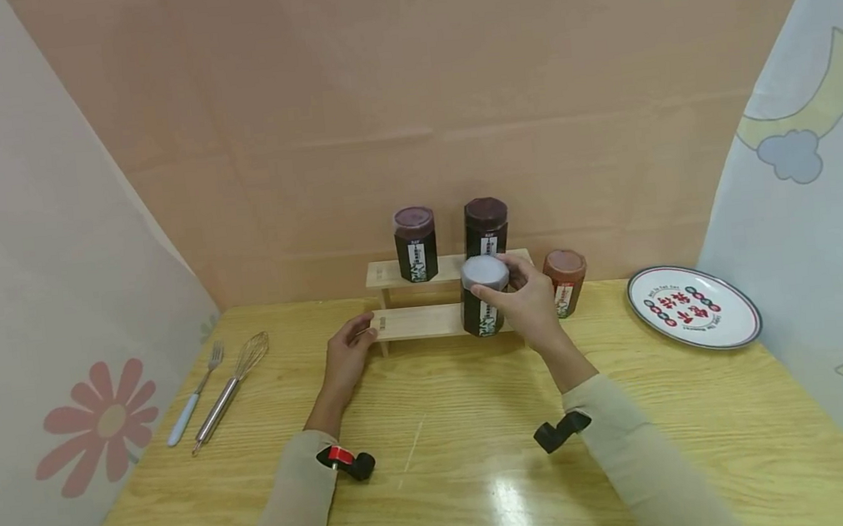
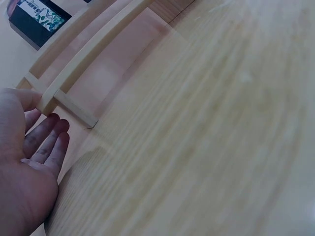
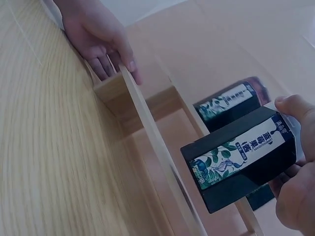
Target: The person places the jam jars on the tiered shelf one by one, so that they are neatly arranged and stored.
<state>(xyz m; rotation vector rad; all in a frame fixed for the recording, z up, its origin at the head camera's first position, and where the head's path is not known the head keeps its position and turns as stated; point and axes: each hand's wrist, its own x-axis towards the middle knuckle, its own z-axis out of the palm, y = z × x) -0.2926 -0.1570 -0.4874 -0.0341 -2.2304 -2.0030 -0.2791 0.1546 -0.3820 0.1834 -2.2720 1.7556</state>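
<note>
My right hand grips a dark jar with a whitish lid near its top, thumb in front. The jar is at the right part of the lower step of a small two-tier wooden shelf; whether its base touches the step I cannot tell. In the right wrist view the jar's label shows blue lettering and green leaves. My left hand holds the left end of that lower step between thumb and fingers. On the upper step stand a purple-lidded jar and a dark-lidded jar.
A reddish jar stands on the table right of the shelf, behind my right hand. Farther right lies a white plate with a dark rim. At the left are a fork and a whisk. Fabric-like walls surround the table.
</note>
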